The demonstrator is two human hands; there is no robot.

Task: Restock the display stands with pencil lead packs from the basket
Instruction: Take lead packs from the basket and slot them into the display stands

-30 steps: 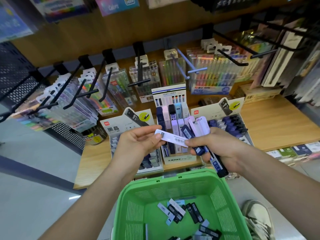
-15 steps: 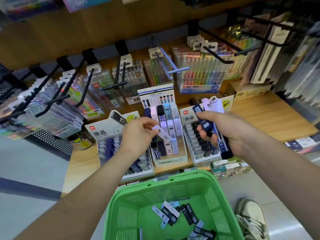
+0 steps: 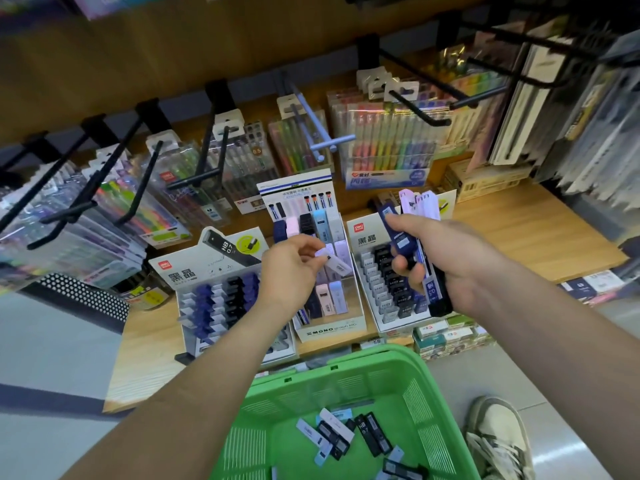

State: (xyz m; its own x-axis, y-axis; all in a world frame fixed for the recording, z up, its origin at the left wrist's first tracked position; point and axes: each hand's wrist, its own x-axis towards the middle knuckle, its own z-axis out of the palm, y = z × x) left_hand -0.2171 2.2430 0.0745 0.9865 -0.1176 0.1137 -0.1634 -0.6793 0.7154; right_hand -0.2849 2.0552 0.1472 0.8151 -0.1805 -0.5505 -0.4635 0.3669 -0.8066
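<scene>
Pale lilac plastic, slim and flat: one lead pack [image 3: 335, 264] is pinched between the thumb and fingertips of the left hand [image 3: 294, 268] and held aslant over the 3 o'clock columns of the middle stand [image 3: 329, 331]. A second ago both hands met on this pack above the stands. Since then the left hand has carried it alone down to the middle stand, and the right hand [image 3: 453, 261] has drawn off to 3 o'clock, over the right stand [image 3: 367, 241]. The right hand's fingers curl round a bundle of packs [image 3: 400, 239]. Glossy dark blue cases are in front, white and lilac ones fan out at 12 o'clock of the fist, and a dark case end pokes out at 6 o'clock.

The stands are white card trays with stepped rows. The left stand [image 3: 194, 271], at 9 o'clock of the left hand, holds navy and black cases, and the right one holds mostly black. All three sit on a pale wooden shelf [image 3: 536, 233] with visible grain. Black metal hooks [image 3: 194, 180] hung with clear pen packets jut out from 10 to 1 o'clock of the view.

At 6 o'clock is the green plastic basket [image 3: 427, 407], with slotted walls and a rounded rim. Loose packs [image 3: 369, 436], black, white and pale blue, lie scattered flat on its floor. A laced shoe [image 3: 498, 441] stands at 3 o'clock of the basket.
</scene>
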